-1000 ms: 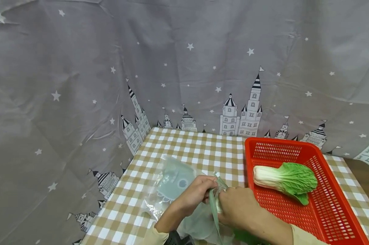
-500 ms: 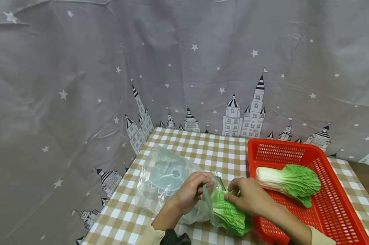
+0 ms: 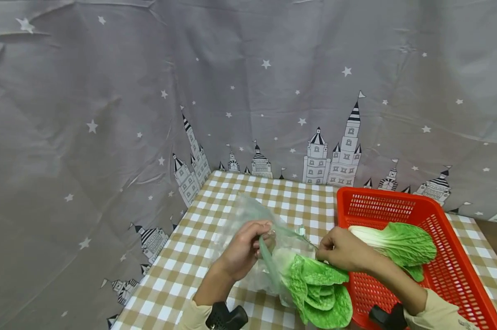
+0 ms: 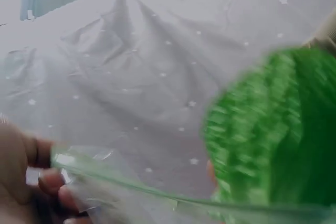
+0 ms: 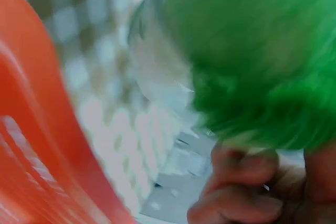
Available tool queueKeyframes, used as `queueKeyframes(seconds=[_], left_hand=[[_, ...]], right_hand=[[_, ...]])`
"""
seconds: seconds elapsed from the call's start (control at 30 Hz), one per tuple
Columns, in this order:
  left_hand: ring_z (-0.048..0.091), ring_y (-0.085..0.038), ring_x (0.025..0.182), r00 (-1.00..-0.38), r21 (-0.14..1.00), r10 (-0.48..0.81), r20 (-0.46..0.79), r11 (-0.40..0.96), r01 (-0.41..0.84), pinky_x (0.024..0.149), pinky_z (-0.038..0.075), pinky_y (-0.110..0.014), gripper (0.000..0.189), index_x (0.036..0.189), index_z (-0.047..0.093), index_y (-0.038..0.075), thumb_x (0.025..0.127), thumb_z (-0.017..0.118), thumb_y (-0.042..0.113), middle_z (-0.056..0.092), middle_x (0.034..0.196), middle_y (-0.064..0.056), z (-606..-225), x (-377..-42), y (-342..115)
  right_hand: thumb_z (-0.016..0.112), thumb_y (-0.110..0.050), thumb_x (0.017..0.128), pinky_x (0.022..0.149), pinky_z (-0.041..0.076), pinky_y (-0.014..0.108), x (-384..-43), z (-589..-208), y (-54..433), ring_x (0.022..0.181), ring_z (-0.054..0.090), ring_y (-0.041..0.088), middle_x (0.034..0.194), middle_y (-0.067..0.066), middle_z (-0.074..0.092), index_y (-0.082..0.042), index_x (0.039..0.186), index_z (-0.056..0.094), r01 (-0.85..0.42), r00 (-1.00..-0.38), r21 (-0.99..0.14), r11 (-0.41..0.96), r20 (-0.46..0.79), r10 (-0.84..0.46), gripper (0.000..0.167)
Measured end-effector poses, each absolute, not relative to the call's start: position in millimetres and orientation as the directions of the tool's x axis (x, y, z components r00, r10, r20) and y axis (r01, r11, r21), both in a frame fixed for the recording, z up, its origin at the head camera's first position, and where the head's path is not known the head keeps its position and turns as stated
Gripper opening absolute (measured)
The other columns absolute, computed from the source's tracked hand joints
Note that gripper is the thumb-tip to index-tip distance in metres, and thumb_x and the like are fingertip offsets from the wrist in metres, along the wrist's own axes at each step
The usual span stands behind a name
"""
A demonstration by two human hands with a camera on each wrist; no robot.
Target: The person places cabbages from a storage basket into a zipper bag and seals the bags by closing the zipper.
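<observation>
A zip bag (image 3: pixel 248 213) of clear and pale green plastic lies over the table, its mouth spread between both hands. My left hand (image 3: pixel 242 250) pinches the near-left part of the rim; in the left wrist view the green zip edge (image 4: pixel 136 186) runs out from its fingers. My right hand (image 3: pixel 345 250) pinches the other side of the rim. A leafy Chinese cabbage (image 3: pixel 320 291) has its white stem end within the bag mouth, while its green leaves stick out toward me. In the right wrist view the leaves (image 5: pixel 252 56) hide part of the bag.
To the right stands a red plastic basket (image 3: pixel 458 256) with another Chinese cabbage (image 3: pixel 411 245) in it. A checked cloth (image 3: pixel 166 275) covers the table. Behind hangs a grey curtain (image 3: pixel 240 82) printed with stars and castles.
The cabbage's leaves have come into view at the bag mouth. My right hand has moved right, from the leaves to the bag's rim, and the mouth is spread wider. The left hand keeps its grip.
</observation>
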State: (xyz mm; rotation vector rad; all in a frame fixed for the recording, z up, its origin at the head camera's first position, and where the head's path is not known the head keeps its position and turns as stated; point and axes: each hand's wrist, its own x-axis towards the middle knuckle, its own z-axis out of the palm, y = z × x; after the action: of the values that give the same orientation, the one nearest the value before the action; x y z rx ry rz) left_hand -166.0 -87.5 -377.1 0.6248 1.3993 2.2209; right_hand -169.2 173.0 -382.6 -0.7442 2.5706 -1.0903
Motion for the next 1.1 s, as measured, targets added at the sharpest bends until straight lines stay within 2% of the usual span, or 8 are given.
queueKeyframes(seconds=[0.17,0.3,0.4,0.53,0.73,0.87,0.97,1.1], left_hand=[[0.031,-0.003,0.046,-0.902,0.923,0.411,0.133,-0.382,-0.038,0.045,0.027,-0.016,0.031,0.075,0.040,0.010,0.105,0.037,0.018,0.035,0.062,0.005,-353.3,-165.4,-93.8],[0.035,-0.008,0.046,-0.920,0.958,0.269,0.285,-0.116,0.263,0.044,0.030,-0.022,0.031,0.079,0.046,0.005,0.106,0.042,0.019,0.039,0.061,0.000,-323.7,-164.4,-89.8],[0.041,-0.012,0.048,-0.870,0.854,0.186,0.456,0.182,0.487,0.044,0.034,-0.026,0.027,0.078,0.051,0.007,0.104,0.048,0.017,0.044,0.063,-0.002,-301.2,-166.2,-85.1],[0.039,-0.010,0.047,-0.751,0.630,0.156,0.642,0.451,0.632,0.043,0.033,-0.028,0.025,0.074,0.052,0.011,0.099,0.054,0.013,0.044,0.059,0.003,-277.2,-173.5,-80.3],[0.035,-0.006,0.043,-0.638,0.453,0.166,0.752,0.574,0.682,0.040,0.029,-0.026,0.027,0.070,0.052,0.011,0.096,0.059,0.011,0.042,0.052,0.006,-252.5,-184.5,-76.3],[0.039,-0.007,0.046,-0.615,0.421,0.153,0.773,0.601,0.679,0.042,0.032,-0.027,0.030,0.067,0.050,0.012,0.095,0.059,0.012,0.044,0.054,0.005,-242.3,-188.6,-74.4],[0.043,-0.008,0.047,-0.582,0.405,0.108,0.806,0.616,0.675,0.044,0.036,-0.028,0.030,0.066,0.050,0.012,0.095,0.058,0.013,0.048,0.055,0.004,-238.6,-189.8,-73.2],[0.044,-0.009,0.045,-0.601,0.387,0.115,0.791,0.666,0.638,0.043,0.036,-0.029,0.029,0.069,0.052,0.012,0.096,0.060,0.018,0.049,0.054,0.004,-239.9,-190.0,-71.4]], right_hand=[[0.060,-0.007,0.092,0.053,0.040,0.024,-171.3,-338.9,196.9,0.052,0.038,0.005,0.062,-0.007,0.045,-0.008,0.066,0.054,-0.262,-0.768,-0.859,0.440,-0.091,-0.634,0.027],[0.051,-0.004,0.099,0.045,0.038,0.024,-174.9,-305.5,209.8,0.051,0.042,0.009,0.063,0.005,0.046,0.002,0.078,0.054,-0.181,-0.695,-0.939,0.291,-0.087,-0.714,0.022],[0.047,-0.002,0.101,0.043,0.038,0.029,-175.7,-286.2,215.1,0.049,0.043,0.017,0.060,0.015,0.044,0.004,0.079,0.051,-0.199,-0.678,-0.950,0.240,-0.043,-0.734,0.024],[0.044,-0.004,0.102,0.040,0.035,0.033,-175.2,-267.1,217.2,0.047,0.043,0.021,0.058,0.015,0.044,0.001,0.075,0.046,-0.269,-0.733,-0.929,0.253,0.027,-0.680,0.028],[0.042,-0.003,0.102,0.042,0.041,0.031,-174.9,-246.9,215.8,0.049,0.049,0.019,0.060,0.006,0.046,0.003,0.077,0.047,-0.313,-0.835,-0.908,0.277,0.124,-0.535,0.026],[0.044,-0.005,0.103,0.046,0.043,0.031,-176.1,-237.9,214.2,0.052,0.050,0.022,0.061,0.007,0.047,0.002,0.078,0.050,-0.334,-0.866,-0.889,0.313,0.159,-0.473,0.027],[0.046,-0.006,0.103,0.043,0.039,0.031,-175.8,-233.1,213.1,0.051,0.048,0.022,0.060,0.008,0.046,0.001,0.078,0.053,-0.369,-0.890,-0.858,0.359,0.214,-0.403,0.027],[0.048,-0.014,0.104,0.046,0.039,0.031,-173.6,-230.6,208.0,0.055,0.052,0.021,0.061,0.005,0.048,-0.003,0.080,0.057,-0.384,-0.903,-0.780,0.495,0.206,-0.376,0.028]])
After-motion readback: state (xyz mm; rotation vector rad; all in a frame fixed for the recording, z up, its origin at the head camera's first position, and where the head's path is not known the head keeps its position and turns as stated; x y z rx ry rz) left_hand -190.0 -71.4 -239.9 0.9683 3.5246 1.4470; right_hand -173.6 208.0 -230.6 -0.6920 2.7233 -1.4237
